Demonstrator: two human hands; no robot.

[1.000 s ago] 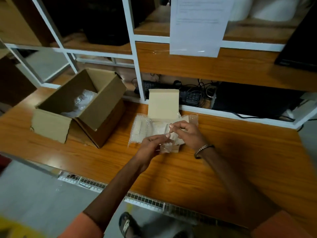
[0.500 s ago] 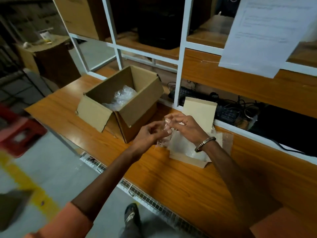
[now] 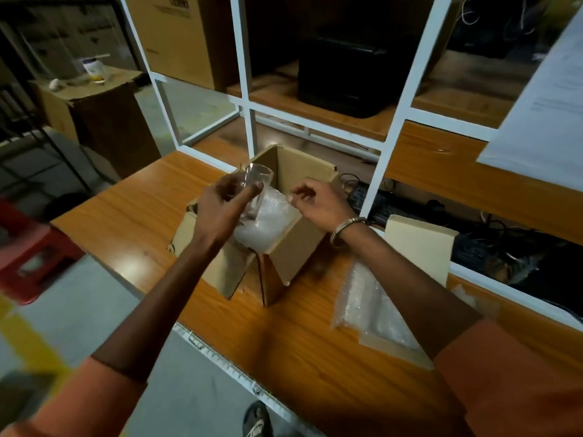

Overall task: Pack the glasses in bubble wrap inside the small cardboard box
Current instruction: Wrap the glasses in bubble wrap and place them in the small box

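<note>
Head view: we have carried the glass [image 3: 252, 187] from the counter [image 3: 132, 203] to the box [image 3: 299, 244]; left hand [image 3: 217, 212] fingers grip it above the bubble wrap [image 3: 268, 222], right hand [image 3: 318, 203] loosely curled, empty.

No writing can be read. The tall cardboard carton [image 3: 176, 36] on the far-left shelf carries dark print, and the white paper sheet [image 3: 549, 105] at far right has faint lines, all blurred.
</note>
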